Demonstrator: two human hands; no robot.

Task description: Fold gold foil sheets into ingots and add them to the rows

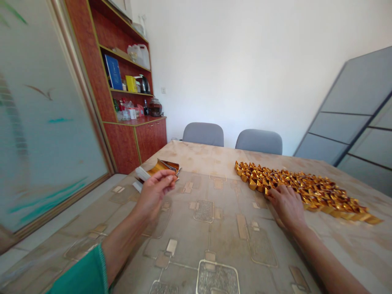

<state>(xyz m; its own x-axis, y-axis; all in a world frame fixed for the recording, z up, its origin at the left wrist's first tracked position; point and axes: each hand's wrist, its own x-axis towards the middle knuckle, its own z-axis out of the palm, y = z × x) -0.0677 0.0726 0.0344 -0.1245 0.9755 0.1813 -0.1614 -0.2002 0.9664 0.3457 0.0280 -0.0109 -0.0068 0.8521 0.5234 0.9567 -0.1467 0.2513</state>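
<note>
My left hand is raised at the left of the table, thumb and fingers pinched together; what they hold, if anything, is hidden. Just behind it lies a stack of gold foil paper with curled, partly dark edges and white pieces at its left. Far to the right, my right hand has its fingers curled at the front edge of a dense group of folded gold foil pieces. Its thumb and fingertips are on one gold foil piece at the near left of the group.
A patterned cloth, partly under a clear cover, lies over the table. Two grey chairs stand at the far side. A red-brown shelf cabinet with jugs, a kettle and bottles is at back left, beside a frosted sliding door. Grey panels lean at right.
</note>
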